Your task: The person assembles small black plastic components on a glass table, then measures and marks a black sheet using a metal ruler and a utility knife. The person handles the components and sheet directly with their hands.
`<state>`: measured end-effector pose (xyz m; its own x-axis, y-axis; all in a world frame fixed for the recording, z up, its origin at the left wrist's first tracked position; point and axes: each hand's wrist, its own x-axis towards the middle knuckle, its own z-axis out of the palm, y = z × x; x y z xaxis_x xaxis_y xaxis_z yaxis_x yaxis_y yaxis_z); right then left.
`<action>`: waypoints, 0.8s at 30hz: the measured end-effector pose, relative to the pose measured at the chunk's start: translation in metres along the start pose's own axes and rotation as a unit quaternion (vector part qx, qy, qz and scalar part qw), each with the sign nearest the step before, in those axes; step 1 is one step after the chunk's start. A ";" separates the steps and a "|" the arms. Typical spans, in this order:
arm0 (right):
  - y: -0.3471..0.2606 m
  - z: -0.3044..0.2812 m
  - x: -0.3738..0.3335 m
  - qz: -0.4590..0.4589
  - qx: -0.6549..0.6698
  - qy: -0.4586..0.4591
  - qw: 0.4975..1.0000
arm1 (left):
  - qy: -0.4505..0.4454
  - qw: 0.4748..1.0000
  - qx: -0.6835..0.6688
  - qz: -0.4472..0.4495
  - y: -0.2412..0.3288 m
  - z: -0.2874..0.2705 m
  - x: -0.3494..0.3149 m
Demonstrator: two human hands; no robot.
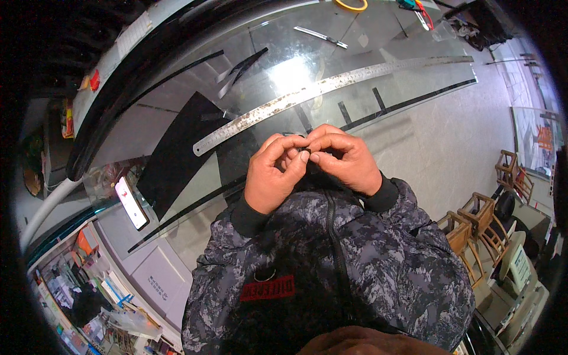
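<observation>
My left hand and my right hand meet in front of my chest, just over the near edge of a glass-topped table. Both are closed in a pinch, fingertips touching, on a small dark piece whose kind I cannot make out. Just beyond my hands a long, rust-spotted steel ruler lies slantwise across the glass. A black sheet lies to the left, its upper corner near the ruler. Thin black strips lie on the glass beyond the right hand.
A utility knife lies at the far side, with a yellow ring behind it. At the left edge rests a lit phone. Cluttered shelves stand lower left. Wooden stools stand on the floor at right.
</observation>
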<state>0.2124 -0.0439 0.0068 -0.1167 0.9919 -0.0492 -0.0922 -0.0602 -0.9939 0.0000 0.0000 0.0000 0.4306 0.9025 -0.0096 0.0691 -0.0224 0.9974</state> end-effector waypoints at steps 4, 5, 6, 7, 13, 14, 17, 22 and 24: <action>0.001 0.001 0.001 -0.017 -0.008 -0.008 1.000 | 0.014 1.000 0.006 -0.008 0.004 0.000 -0.001; 0.001 -0.001 -0.001 -0.014 -0.008 -0.010 1.000 | 0.017 1.000 -0.001 -0.021 0.005 0.002 -0.002; 0.000 -0.002 -0.001 -0.013 -0.010 -0.018 1.000 | 0.012 0.999 -0.007 -0.036 0.007 0.002 -0.004; 0.001 -0.004 -0.001 -0.012 -0.009 -0.026 1.000 | 0.007 0.999 -0.011 -0.051 0.009 0.002 -0.006; 0.003 -0.007 -0.002 -0.027 -0.022 -0.032 0.999 | 0.011 0.997 -0.013 -0.072 0.014 0.004 -0.004; 0.003 -0.008 -0.002 -0.032 -0.022 -0.035 0.999 | 0.010 0.997 -0.007 -0.080 0.016 0.004 -0.004; 0.001 -0.011 -0.004 -0.016 -0.035 -0.041 0.998 | -0.005 0.997 0.007 -0.083 0.020 0.004 -0.005; 0.002 -0.012 -0.004 -0.015 -0.024 -0.043 0.999 | -0.012 0.996 0.005 -0.087 0.022 0.005 -0.004; 0.002 -0.013 -0.005 -0.010 -0.021 -0.044 0.999 | -0.014 0.996 0.007 -0.085 0.022 0.004 -0.004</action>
<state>0.2252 -0.0473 0.0040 -0.2019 0.9792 -0.0216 -0.0543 -0.0332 -0.9980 0.0038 -0.0060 0.0219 0.4359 0.8817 -0.1808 0.1551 0.1243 0.9801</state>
